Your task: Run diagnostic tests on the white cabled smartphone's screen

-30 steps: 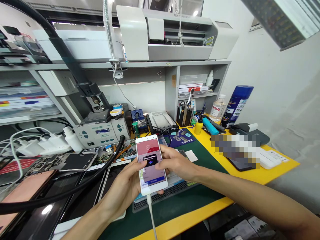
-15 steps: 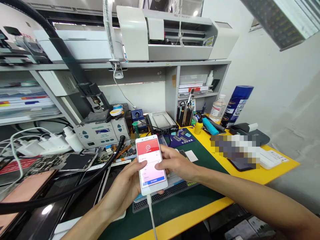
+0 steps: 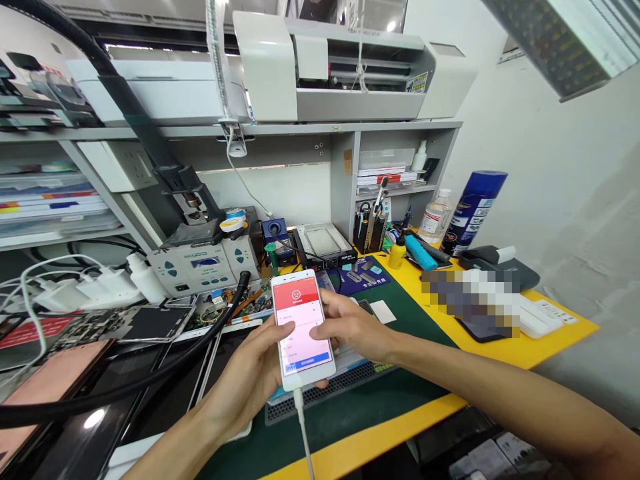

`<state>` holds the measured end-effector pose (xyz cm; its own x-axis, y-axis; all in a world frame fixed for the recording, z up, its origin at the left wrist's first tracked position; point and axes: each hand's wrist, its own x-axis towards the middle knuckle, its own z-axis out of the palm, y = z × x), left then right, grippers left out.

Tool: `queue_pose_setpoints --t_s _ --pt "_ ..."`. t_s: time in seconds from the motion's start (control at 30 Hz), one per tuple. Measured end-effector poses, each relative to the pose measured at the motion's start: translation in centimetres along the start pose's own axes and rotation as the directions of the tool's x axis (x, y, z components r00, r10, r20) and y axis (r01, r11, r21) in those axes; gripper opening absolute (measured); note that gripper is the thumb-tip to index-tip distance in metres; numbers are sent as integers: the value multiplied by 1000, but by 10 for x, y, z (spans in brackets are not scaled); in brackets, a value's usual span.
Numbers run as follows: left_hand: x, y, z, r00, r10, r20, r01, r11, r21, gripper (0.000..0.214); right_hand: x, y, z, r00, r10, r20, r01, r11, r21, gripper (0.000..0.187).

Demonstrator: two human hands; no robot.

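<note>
A white smartphone is held upright above the workbench, its lit screen showing a red banner with a sad-face icon and a blue bar at the bottom. My left hand grips its left side, thumb over the screen. On the right edge, my right hand is closed round the phone, its thumb also over the screen. Most of the other fingers are hidden behind the phone. From the phone's lower end a white charging cable runs down out of view. Beneath lies a grey perforated mat on the green work surface.
At left, a thick black hose crosses several phones and screens. Behind stand a rework station and a small device. A tool holder, yellow bottle and blue spray can stand at right; a cutting machine sits above.
</note>
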<state>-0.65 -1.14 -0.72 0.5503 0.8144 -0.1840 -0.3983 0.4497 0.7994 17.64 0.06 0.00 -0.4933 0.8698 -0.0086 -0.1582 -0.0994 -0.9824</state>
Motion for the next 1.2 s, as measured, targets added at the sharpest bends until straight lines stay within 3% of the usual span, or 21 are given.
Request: queue_pose_setpoints --t_s 0.8,1.2 --pt "0 1 8 997 -2 -80 1 1000 -11 64 0 1 0 1000 -11 -5 11 998 -54 45" --pt "-1 1 8 998 0 -68 -1 1000 -17 62 0 2 0 1000 -28 6 29 998 -57 43"
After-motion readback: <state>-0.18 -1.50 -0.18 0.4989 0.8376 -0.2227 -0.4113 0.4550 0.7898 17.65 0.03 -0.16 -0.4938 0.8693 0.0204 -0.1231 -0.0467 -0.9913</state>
